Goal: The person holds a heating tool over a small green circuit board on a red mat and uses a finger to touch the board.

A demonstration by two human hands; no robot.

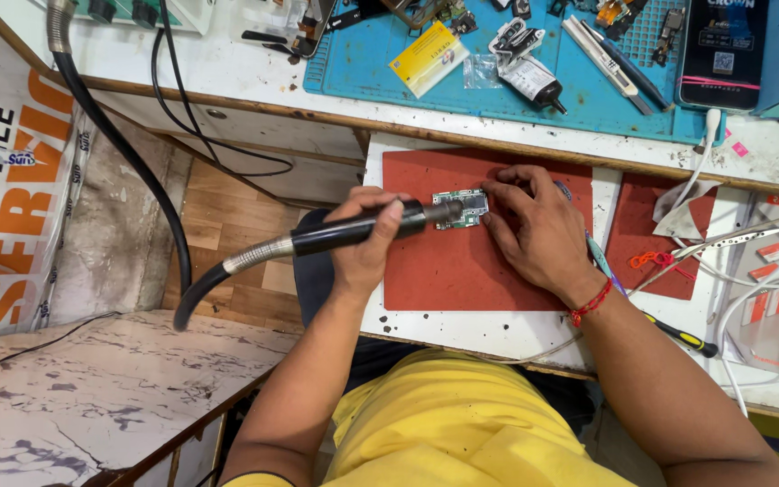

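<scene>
My left hand (364, 245) grips the black handle of a hot-air wand (353, 229). Its metal nozzle lies level and points right, its tip over the left edge of a small green circuit board (463, 209). The board lies flat on a red mat (462, 271) on a white work shelf. My right hand (534, 225) rests on the mat, its fingertips pinching and pressing the board's right edge. The wand's black hose (128, 153) curves left and up to the bench. A thin teal tool (600, 260) shows from under my right wrist.
The upper bench carries a blue mat (362, 63) with a yellow card (427, 58), small parts, tools and a dark phone (723, 45). To the right lie a second red mat (642, 225), metal tweezers (732, 240), white cables and a yellow-black screwdriver (682, 336).
</scene>
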